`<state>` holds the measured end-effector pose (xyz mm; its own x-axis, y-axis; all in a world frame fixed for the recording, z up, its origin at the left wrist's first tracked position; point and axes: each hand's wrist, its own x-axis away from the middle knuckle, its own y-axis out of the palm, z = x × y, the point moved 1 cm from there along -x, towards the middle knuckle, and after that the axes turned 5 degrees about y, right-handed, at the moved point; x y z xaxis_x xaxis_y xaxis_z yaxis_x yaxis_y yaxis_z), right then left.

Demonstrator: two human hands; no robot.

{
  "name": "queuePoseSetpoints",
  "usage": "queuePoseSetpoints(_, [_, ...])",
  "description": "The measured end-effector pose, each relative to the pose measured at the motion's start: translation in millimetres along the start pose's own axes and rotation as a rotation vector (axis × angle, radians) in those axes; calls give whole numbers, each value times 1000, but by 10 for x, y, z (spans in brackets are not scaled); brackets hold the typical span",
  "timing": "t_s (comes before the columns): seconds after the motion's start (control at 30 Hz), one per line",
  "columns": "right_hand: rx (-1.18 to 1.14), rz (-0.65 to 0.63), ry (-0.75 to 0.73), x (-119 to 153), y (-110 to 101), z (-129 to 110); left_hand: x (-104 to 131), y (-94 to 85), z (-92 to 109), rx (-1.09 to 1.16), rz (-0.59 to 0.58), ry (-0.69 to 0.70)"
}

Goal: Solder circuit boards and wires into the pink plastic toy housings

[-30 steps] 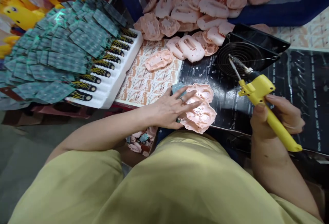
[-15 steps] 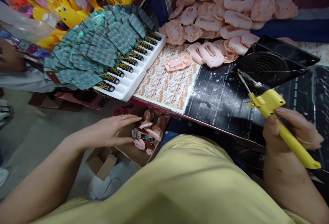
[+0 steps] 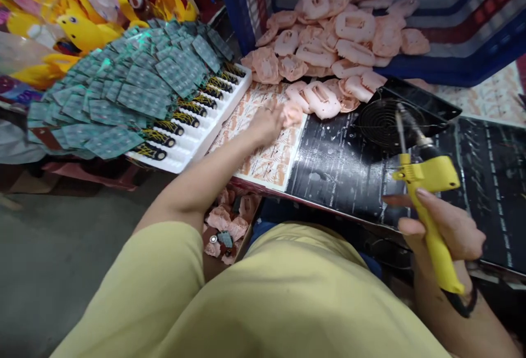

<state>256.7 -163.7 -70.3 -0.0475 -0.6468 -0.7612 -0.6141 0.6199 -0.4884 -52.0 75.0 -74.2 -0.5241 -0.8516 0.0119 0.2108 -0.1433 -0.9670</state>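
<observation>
Right of the white tray (image 3: 189,152), my left hand (image 3: 266,125) touches a pink shell (image 3: 293,113), grip unclear; my right hand (image 3: 447,226) clasps a soldering gun (image 3: 434,174).

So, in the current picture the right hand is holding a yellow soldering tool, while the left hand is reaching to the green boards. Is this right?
Not entirely: the left hand is not at the green boards but at a pink plastic part, as the head view shows. The right hand does hold the yellow soldering tool.
</observation>
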Motion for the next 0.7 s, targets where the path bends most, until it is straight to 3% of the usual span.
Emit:
queuePoseSetpoints(0.13, [96,-28,-158,-65,70,-68,457,85,688,9,-197,374])
queuePoseSetpoints(0.2, [88,-111,-172,-114,164,-69,502,6,880,3,-179,464])
queuePoseSetpoints(0.27, [2,-202,-162,-145,269,-86,295,-109,861,-14,-129,432])
queuePoseSetpoints(0.37, [-115,-295,-153,-145,412,-172,-277,-220,603,-59,-126,299])
queuePoseSetpoints(0.5, [-145,-423,-161,-101,534,-293,-823,-152,417,-41,-164,201])
queuePoseSetpoints(0.6, [-83,-506,-157,-88,549,-286,-873,-100,439,-93,-103,156])
queuePoseSetpoints(0.7, [-53,-511,-151,-118,509,-223,-741,-160,383,-205,-69,124])
